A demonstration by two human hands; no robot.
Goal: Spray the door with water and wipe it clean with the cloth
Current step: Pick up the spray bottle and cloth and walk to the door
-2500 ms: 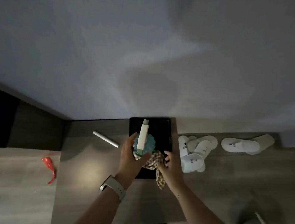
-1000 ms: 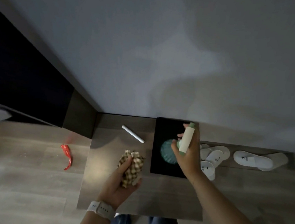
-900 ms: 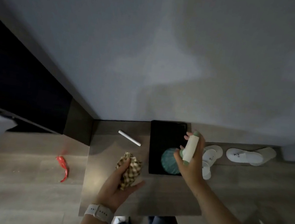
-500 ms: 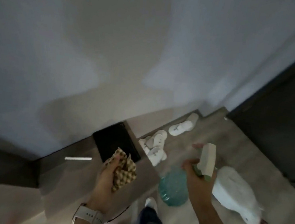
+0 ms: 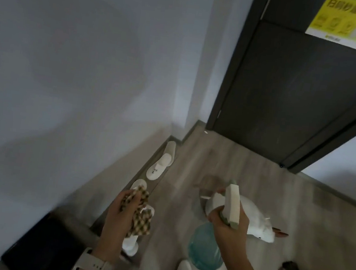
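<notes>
At near left, the checked cloth (image 5: pixel 139 213) is gripped, bunched, in the left hand (image 5: pixel 122 211). At near right, the spray bottle (image 5: pixel 216 239) is held by its neck in the right hand (image 5: pixel 230 226), teal body hanging below. White slippers (image 5: pixel 160 163) are lined along the left wall. The dark door (image 5: pixel 289 85) stands far right, well apart from both hands.
</notes>
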